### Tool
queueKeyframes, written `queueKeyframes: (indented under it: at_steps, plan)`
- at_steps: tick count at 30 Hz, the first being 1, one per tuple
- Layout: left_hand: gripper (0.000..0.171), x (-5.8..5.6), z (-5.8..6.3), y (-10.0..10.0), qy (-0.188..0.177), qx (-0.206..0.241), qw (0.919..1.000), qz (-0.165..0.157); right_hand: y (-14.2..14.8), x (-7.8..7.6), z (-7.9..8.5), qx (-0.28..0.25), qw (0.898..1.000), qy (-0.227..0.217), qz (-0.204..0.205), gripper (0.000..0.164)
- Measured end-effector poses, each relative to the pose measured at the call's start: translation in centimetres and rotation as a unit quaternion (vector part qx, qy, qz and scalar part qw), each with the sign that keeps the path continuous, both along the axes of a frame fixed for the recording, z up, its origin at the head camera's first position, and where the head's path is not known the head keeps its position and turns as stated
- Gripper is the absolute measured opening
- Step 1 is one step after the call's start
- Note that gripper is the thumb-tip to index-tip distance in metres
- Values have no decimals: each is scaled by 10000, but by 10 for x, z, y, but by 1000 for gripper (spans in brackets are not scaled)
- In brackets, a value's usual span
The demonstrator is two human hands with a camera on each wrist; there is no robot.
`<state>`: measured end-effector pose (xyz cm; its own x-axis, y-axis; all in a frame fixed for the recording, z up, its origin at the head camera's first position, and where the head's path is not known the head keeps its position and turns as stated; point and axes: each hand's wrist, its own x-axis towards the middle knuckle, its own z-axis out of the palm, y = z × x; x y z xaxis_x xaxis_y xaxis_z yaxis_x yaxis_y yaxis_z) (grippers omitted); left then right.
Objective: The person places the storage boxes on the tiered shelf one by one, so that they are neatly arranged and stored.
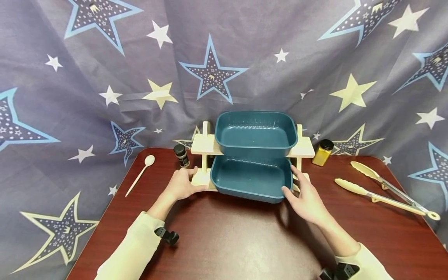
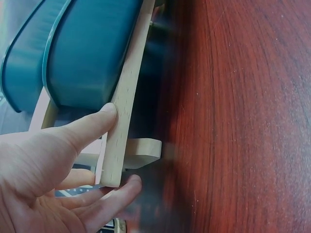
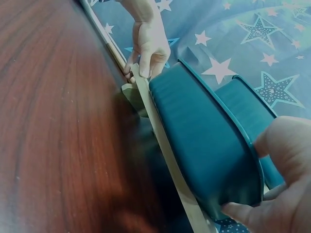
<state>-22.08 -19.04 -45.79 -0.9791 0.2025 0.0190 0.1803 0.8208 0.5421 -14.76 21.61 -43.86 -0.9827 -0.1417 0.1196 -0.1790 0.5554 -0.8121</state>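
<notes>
A two-tier wooden shelf [image 1: 206, 144] stands at the back of the table. A teal bin [image 1: 255, 132] sits on its upper tier and another teal bin [image 1: 250, 179] on its lower tier, turned slightly askew. My left hand [image 1: 182, 184] grips the left end of the lower board [image 2: 119, 126], thumb on its face and fingers around the other side. At the lower bin's right end, my right hand [image 1: 307, 200] holds the corner between thumb and fingers. The right wrist view shows that thumb [image 3: 235, 209] against the bin's side; some fingers are hidden.
A black-capped spice jar [image 1: 181, 155] stands left of the shelf, with a cream spoon [image 1: 140, 174] farther left. To the right are a yellow jar [image 1: 322, 153] and spread tongs [image 1: 392, 192]. A star-patterned cloth [image 1: 266, 89] hangs behind the table [image 1: 238, 241].
</notes>
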Motion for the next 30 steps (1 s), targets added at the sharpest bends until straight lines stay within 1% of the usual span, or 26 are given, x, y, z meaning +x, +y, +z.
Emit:
queueKeyframes:
  at_steps: [5, 12, 17, 23, 30]
  plan:
    - [90, 0, 0, 0, -3, 14, 10000, 42, 2, -7, 1, -10, 9999, -41, 103, 75]
    - [92, -1, -1, 1, -10, 18, 10000, 24, 9, -18, 5, 207, 9995, -206, 78, 72]
    - [91, 0, 0, 1, -26, 28, 10000, 45, 11, -23, 5, 248, 9992, -262, 175, 71]
    - [91, 0, -1, 0, -18, 17, 10000, 40, 12, -28, 6, 245, 9990, -279, 267, 71]
    - [91, 1, -1, 0, 8, 105, 9999, 11, 14, -27, 6, 341, 9989, -245, 192, 69]
